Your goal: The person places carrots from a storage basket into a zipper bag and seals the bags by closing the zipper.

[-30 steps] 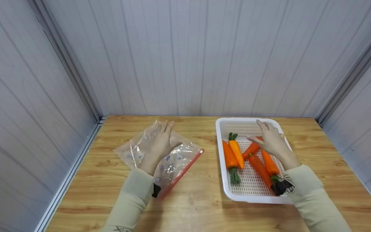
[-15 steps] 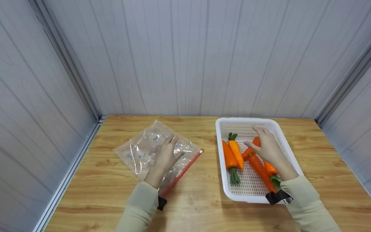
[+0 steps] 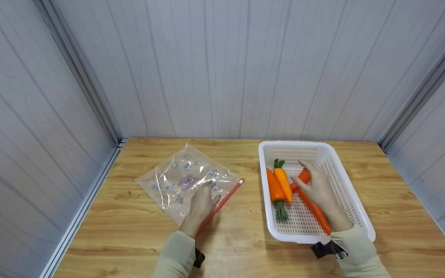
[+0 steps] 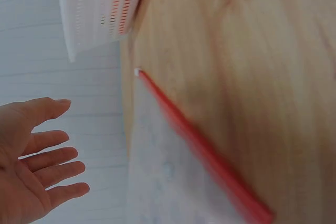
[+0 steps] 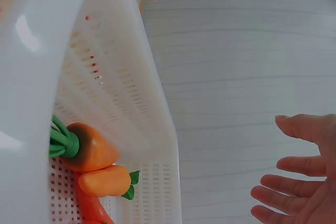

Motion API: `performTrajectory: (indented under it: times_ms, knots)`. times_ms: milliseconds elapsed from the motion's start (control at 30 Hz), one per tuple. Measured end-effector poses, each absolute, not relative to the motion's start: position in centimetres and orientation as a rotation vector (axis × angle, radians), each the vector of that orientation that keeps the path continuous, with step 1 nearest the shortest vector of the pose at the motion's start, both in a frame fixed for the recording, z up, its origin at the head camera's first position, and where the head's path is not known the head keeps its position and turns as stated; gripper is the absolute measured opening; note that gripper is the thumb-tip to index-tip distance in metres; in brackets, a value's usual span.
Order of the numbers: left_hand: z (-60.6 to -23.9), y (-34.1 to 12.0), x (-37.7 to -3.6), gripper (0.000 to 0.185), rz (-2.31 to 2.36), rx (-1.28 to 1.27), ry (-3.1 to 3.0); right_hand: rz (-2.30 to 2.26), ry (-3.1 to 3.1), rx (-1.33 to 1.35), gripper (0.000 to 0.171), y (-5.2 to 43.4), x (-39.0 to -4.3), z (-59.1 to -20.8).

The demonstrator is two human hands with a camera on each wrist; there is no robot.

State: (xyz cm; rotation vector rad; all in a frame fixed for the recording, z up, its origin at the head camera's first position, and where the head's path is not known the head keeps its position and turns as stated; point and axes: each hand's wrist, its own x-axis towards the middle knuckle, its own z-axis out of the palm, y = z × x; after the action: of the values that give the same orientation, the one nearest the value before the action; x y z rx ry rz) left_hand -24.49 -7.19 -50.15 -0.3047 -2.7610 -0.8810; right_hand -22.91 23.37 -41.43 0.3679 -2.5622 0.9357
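Observation:
My left hand (image 3: 202,203) hovers over the lower right part of a clear zip bag (image 3: 185,181) with a red slider edge (image 3: 228,195). Its fingers are spread and hold nothing; the left wrist view shows the palm and relaxed fingers (image 4: 58,156). Above the white perforated basket (image 3: 263,185) is my right hand (image 3: 319,190), fingers loosely bent and holding nothing. In the basket lie an orange carrot (image 3: 276,186) with green stems, a lighter orange carrot (image 3: 283,179) with leaves, and redder carrots (image 3: 313,208), partly hidden by the right hand.
The wooden tabletop (image 3: 242,247) runs between bag and basket. A pale panel wall (image 3: 222,69) stands behind, with side walls left and right. The basket's raised rim (image 5: 170,129) stands up around the carrots.
Both hands have drawn back toward me: the left away from the bag's middle, the right toward the basket's near side. The bag, basket and carrots have stayed in place.

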Motion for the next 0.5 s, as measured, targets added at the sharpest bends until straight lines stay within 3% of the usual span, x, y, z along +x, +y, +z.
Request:
performTrajectory:
  times_ms: [267,500]
  knots:
    - [-52.5,-7.2,-24.2,0.031,-0.893,-0.309,-2.718,1.118,-2.415,0.344,0.042,22.5,-22.0,-42.6]
    - [-53.7,-6.9,-23.8,0.034,-0.912,-0.306,-2.763,1.27,-2.325,0.29,0.035,21.4,-21.1,-43.9]
